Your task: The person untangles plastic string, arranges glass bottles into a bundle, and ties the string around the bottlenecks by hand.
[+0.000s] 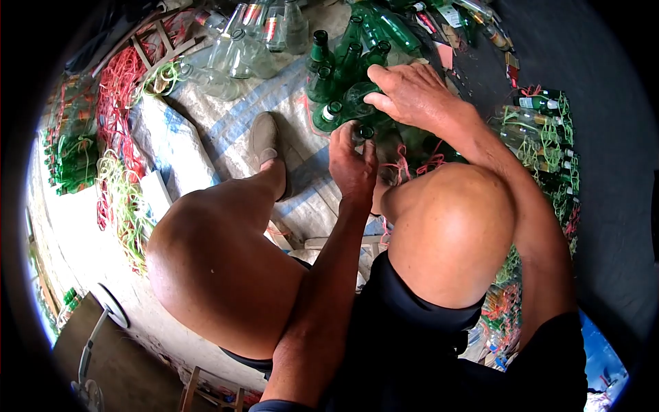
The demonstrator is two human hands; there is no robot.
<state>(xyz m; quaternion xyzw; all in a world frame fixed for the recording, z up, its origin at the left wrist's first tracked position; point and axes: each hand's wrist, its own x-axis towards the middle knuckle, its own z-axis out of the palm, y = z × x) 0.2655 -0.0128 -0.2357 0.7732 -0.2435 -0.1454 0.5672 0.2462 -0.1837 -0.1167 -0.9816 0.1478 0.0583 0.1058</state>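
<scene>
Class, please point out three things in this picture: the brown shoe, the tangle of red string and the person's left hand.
Brown shoe (265, 139): head view, on its upper.
Tangle of red string (122, 86): head view, on its upper part.
Left hand (352, 167): head view, on the back of the hand.

Light: daylight, strongest at left, floor (82, 237) there blown white; right side dim. Lens: fisheye, curved edges, black corners (centre reasonably sharp).

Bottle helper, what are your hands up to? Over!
Left hand: fingers around a bottle. Right hand: at green bottles, grip unclear. Pink string nearby.
</scene>
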